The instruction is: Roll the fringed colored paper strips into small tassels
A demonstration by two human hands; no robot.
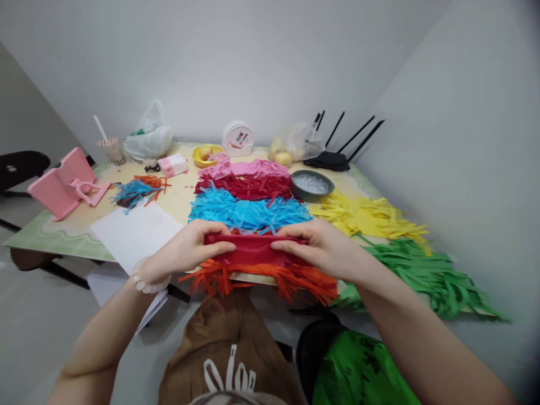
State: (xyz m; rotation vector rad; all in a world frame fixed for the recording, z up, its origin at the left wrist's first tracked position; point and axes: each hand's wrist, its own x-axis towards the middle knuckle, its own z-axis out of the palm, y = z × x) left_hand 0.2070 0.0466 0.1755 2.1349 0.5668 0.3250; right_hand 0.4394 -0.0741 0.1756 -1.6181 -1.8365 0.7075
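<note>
My left hand (189,247) and my right hand (314,242) each pinch one end of a dark red paper strip (253,250), held flat between them just above the table's near edge. Under the strip lies an orange fringed paper layer (270,278) that hangs over the edge. Behind it come rows of fringed paper: blue (248,211), dark red (244,185), then pink (248,167). A white bead bracelet (141,281) sits on my left wrist.
Yellow fringes (367,216) and green fringes (426,270) lie at the right. A grey bowl (312,184), a yellow bowl (206,154), a white sheet (135,233), a pink stand (63,183), a cup, plastic bags and a black router (333,160) stand on the table (63,228).
</note>
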